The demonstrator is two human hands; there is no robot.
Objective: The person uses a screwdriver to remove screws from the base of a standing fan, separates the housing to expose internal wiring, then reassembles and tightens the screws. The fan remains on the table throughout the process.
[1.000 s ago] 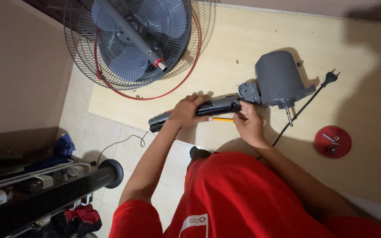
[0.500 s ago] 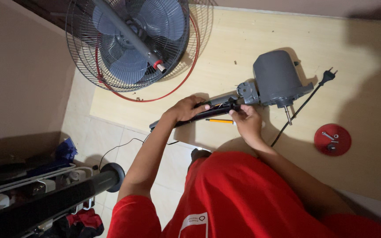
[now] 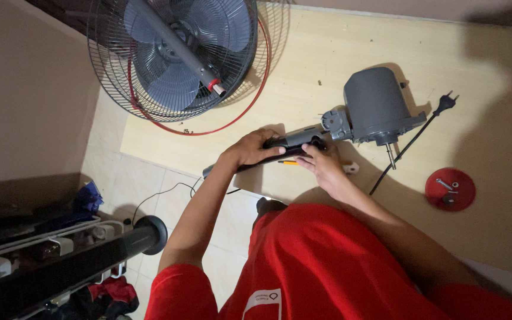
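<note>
1. The pale wooden floor board [image 3: 339, 65] spreads under everything I am working on, meeting grey tiles on the side nearest me.
2. The fan cage [image 3: 173, 56] with its blue-grey blades lies flat at the far left, a grey pole [image 3: 176, 50] slanting across it and a red ring [image 3: 256, 77] curving round its edge.
3. The grey motor housing [image 3: 377, 106] sits on the board to the right of my hands, its shaft pointing toward me.
4. The dark fan neck [image 3: 294, 141] runs from the motor's joint leftward, low over the board, and both my hands are on it.
5. My left hand [image 3: 253, 148] is wrapped over the neck from the far side, fingers curled down onto it.
6. My right hand [image 3: 324, 166] is beside it, fingers bent, the tips pressing the neck near the joint.
7. The black cord [image 3: 407, 148] trails from the motor to its plug [image 3: 445, 104].
8. The red round cap [image 3: 450, 189] lies well apart at the right, small screws resting in it.
</note>
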